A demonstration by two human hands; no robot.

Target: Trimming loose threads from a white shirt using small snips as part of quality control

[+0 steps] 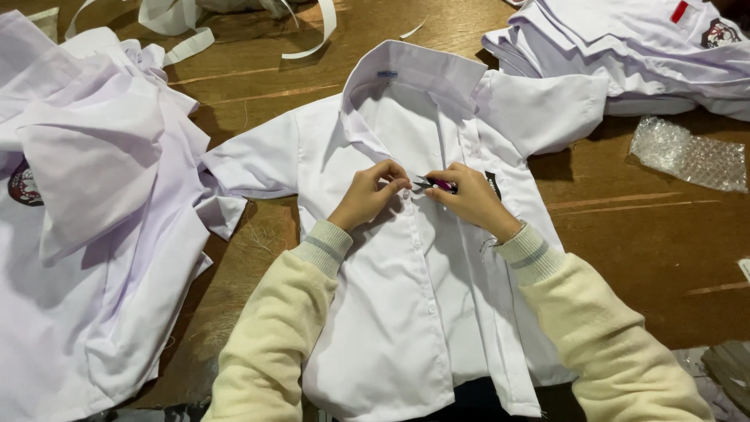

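Left hand [367, 194], coming out of a cream knit sleeve w/ ribbed grey-striped cuff, is pinched narrow on the front placket of the white short-sleeved collared cotton shirt [406, 312], fingertips closed on the fabric near an upper button. Right hand [469, 199], same kind of sleeve, is closed around small thread snips w/ a purple handle [436, 184], metal tips pointing left toward the left hand's fingertips, just beside them, at the placket. Shirt lies flat, front up, collar away from the person, sleeves spread to both sides, in the middle of the brown wooden table [648, 234]; lower hem reaches the near edge of the view. Table surface is worn, w/ pale scratches & streaks across the grain, and fine loose threads lying left of the shirt. At left, a heap of rumpled white shirts [94, 234] w/ a dark round badge showing, touching the spread shirt's sleeve. Top right, a stack of folded white shirts [609, 55] w/ a red tag & a crest badge. Right of the shirt, apart from it, a crumpled piece of clear bubble wrap [687, 152]. Top left-centre, loose white fabric strips [312, 39] curl over the wood. Room beyond the table isn't visible; light falls evenly, w/ soft shadows under the sleeves.
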